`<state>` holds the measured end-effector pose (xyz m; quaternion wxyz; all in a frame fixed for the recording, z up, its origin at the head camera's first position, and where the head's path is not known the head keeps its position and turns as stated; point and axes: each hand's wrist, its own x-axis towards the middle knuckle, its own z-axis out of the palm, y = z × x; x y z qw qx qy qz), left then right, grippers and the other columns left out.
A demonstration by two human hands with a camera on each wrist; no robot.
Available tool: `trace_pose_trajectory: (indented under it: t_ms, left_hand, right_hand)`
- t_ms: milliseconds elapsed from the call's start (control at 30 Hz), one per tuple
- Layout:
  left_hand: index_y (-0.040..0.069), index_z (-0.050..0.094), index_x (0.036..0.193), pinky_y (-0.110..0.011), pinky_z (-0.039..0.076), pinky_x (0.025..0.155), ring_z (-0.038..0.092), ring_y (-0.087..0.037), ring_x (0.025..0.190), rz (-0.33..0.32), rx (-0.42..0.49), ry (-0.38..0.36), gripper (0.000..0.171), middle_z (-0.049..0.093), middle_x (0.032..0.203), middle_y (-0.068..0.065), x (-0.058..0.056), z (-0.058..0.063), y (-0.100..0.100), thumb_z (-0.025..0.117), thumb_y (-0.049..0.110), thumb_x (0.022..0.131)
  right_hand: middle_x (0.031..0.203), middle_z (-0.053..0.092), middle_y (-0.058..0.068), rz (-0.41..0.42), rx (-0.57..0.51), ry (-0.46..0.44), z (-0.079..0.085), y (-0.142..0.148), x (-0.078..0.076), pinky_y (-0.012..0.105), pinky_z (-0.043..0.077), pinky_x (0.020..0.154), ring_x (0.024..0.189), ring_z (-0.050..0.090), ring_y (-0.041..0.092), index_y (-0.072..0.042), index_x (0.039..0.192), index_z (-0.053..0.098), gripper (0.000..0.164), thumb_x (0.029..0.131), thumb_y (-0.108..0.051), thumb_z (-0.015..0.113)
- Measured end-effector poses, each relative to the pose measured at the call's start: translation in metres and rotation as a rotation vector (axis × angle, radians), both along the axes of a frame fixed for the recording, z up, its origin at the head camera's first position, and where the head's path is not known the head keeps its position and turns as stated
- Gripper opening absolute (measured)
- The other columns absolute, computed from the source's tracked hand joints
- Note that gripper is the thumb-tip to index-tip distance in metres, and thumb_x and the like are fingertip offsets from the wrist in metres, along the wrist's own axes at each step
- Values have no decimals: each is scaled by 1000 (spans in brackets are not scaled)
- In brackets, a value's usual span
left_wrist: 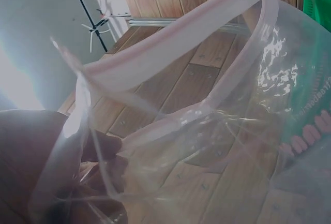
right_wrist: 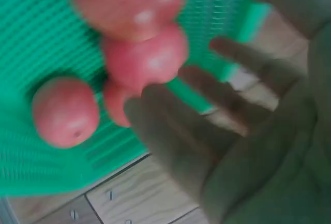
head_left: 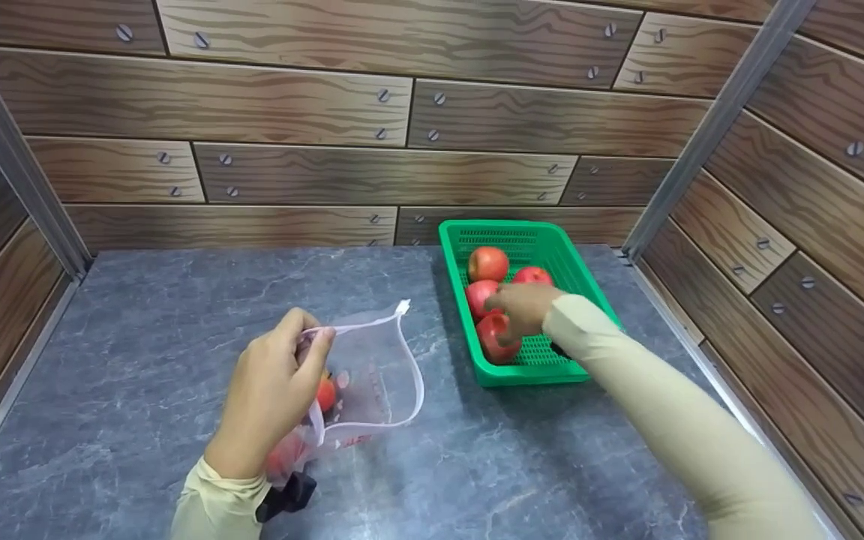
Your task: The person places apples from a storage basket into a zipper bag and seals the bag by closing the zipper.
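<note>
My left hand [head_left: 271, 386] pinches the rim of a clear zip bag [head_left: 372, 375] between thumb and fingers, and the bag's mouth gapes toward the right. Inside the bag an apple [head_left: 325, 391] shows, with more red seen through the film below it. In the left wrist view the bag's pale pink rim [left_wrist: 170, 43] fills much of the picture. Over a green basket [head_left: 533, 375] my right hand [head_left: 526, 306] reaches down among several red apples [head_left: 488, 264]. The right wrist view shows its fingers spread beside the apples [right_wrist: 147, 58], palm bare, holding nothing.
The basket stands at the back right of the grey marbled table [head_left: 177, 315]. Wood-patterned panels [head_left: 289, 112] enclose the table at the back and both sides, with metal posts [head_left: 717, 124] at the corners.
</note>
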<state>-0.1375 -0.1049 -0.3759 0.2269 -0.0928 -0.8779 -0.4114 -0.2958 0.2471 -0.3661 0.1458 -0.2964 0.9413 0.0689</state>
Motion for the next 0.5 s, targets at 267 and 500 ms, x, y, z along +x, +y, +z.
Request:
trace_pose_trajectory:
  t_ms: [267, 500]
  left_hand:
    - [13, 62, 91, -30, 31, 54, 38, -12, 57, 3, 4, -15, 13, 41, 64, 5, 2, 1, -1, 69, 20, 101]
    - [13, 62, 93, -30, 32, 54, 38, -13, 57, -3, 0, -17, 13, 41, 65, 4, 1, 6, -1, 68, 21, 101]
  right_hand:
    - [100, 64, 5, 87, 250, -63, -29, -12, -16, 43, 56, 73, 89, 59, 22, -18, 109, 70, 38, 76, -21, 89]
    - [98, 66, 3, 7, 304, -37, -15, -25, -14, 38, 53, 70, 82, 55, 19, -15, 94, 68, 26, 77, -19, 87]
